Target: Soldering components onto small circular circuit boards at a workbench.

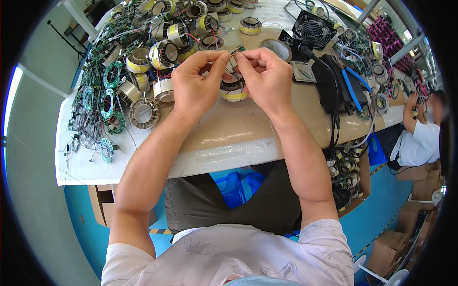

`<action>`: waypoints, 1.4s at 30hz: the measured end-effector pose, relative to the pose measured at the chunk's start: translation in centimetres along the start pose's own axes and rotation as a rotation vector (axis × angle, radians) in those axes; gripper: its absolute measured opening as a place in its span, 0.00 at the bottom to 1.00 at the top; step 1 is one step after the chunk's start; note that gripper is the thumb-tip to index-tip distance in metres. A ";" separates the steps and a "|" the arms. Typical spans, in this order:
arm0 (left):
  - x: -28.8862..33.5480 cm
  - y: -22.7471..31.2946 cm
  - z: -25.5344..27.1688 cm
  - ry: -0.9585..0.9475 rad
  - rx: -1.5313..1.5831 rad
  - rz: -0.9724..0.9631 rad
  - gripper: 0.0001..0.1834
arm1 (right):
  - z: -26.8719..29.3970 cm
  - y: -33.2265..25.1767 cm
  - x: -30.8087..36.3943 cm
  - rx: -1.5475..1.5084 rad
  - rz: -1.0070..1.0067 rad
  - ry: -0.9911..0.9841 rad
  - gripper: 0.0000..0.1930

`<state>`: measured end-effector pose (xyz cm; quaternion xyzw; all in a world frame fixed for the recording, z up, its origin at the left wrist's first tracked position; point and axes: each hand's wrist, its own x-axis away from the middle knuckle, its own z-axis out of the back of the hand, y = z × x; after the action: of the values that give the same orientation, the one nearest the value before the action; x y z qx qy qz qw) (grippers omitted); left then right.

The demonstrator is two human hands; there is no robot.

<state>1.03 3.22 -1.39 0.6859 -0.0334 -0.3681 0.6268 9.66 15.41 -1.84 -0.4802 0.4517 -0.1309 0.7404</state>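
Both hands meet over the table, thumbs and forefingers closed in pinches close together. My left hand (196, 86) and my right hand (268, 78) hold something too small to make out; thin pale wires run between the fingertips. A small green circuit board piece (238, 49) shows just beyond them. Below the pinches stands a ring-shaped motor stator with yellow tape (234, 94), partly hidden behind my hands. My right hand's lower fingers are close to its side; I cannot tell whether they touch it.
Wired green ring boards (112, 75) and taped stators (164, 53) are heaped left. To the right are a black fan (312, 31), a tape roll (276, 49), blue-handled pliers (352, 88) and a black box with cables (329, 86). Another person (420, 138) works at far right.
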 end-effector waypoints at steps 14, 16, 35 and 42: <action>-0.5 0.1 0.7 -0.114 -0.365 -0.599 0.07 | 5.3 -0.6 -1.9 -0.095 -0.174 -0.427 0.10; -0.5 0.2 0.8 -0.158 -0.361 -0.609 0.07 | 5.6 -0.5 -2.2 -0.096 -0.158 -0.457 0.12; -0.7 0.0 1.3 -0.151 -0.321 -0.674 0.08 | 3.4 -0.1 -2.0 -0.325 -0.296 -0.264 0.12; -0.1 1.0 1.2 -0.081 -0.310 -0.556 0.24 | 3.4 -0.1 -2.0 -0.341 -0.285 -0.257 0.11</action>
<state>0.69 2.03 -0.38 0.5501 0.1868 -0.5527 0.5974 11.26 18.68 -0.21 -0.6696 0.2973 -0.0940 0.6741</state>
